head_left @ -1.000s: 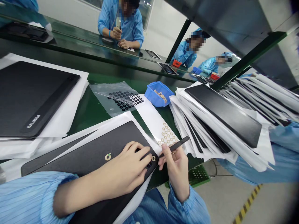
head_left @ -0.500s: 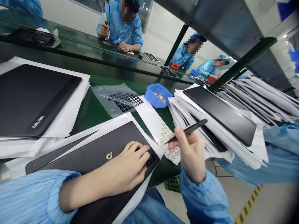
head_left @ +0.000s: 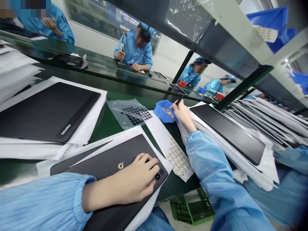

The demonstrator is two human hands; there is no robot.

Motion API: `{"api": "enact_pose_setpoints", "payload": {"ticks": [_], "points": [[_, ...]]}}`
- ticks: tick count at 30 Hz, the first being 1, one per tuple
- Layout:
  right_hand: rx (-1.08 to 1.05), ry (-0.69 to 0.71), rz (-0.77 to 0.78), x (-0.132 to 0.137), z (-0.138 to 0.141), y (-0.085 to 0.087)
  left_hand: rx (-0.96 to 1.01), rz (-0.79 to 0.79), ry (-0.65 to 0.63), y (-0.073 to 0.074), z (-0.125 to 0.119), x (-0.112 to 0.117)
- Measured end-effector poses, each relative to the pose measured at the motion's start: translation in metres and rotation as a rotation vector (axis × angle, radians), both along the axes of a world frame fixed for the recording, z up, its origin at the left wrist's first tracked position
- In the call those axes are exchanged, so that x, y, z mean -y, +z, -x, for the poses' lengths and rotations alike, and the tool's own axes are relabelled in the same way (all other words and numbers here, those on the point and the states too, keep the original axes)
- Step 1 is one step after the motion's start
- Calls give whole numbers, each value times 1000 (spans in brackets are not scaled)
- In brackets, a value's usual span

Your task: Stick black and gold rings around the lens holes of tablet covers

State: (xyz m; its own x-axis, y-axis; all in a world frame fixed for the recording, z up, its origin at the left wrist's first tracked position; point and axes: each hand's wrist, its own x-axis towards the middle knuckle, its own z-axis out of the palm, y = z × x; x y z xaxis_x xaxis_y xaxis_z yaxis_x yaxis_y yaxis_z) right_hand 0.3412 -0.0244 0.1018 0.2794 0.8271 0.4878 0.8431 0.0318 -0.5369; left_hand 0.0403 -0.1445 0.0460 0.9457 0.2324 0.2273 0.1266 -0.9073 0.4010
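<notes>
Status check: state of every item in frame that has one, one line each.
tablet: back up, one gold ring on it
bin: open, small gold parts inside
tweezers: gripped
ring sheet: flat, rings at near end
dot sheet: flat, in clear bag
left hand: flat on tablet
right hand: closed on tweezers, at bin

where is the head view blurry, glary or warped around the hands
Head view: even light, soft shadows; left hand on the black tablet back is sharp; right hand with tweezers at the blue bin slightly soft; glare on the glossy conveyor and plastic bag; wide-angle warp tilts the shelf frame; bottom-right corner darkens.
</notes>
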Motion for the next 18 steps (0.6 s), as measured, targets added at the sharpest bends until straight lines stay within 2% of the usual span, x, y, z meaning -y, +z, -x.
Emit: {"api": "enact_pose_setpoints", "payload": {"ticks": [3,5,6,7,9,12,15,18], "points": [[-6,2,46,3,-2,3,-4,26,-3,1,0,2],[-3,29,77,2,3,4,15,55,23,4,-2,-7],[6,58,91,0,8,3,35,67,82,6,-3,-17],[22,101,105,-3,16,1,56,71,175,7,-3,-31],[69,222,133,-9,39,-7,94,56,449,10,0,-69],[130,416,169,-21,78,-25,64,37,806,11,16,-128],[145,506,154,-37,107,-41,-26,73,993,6,34,-164],[129,512,136,-54,117,-50,-79,133,1069,-1,40,-178]]}}
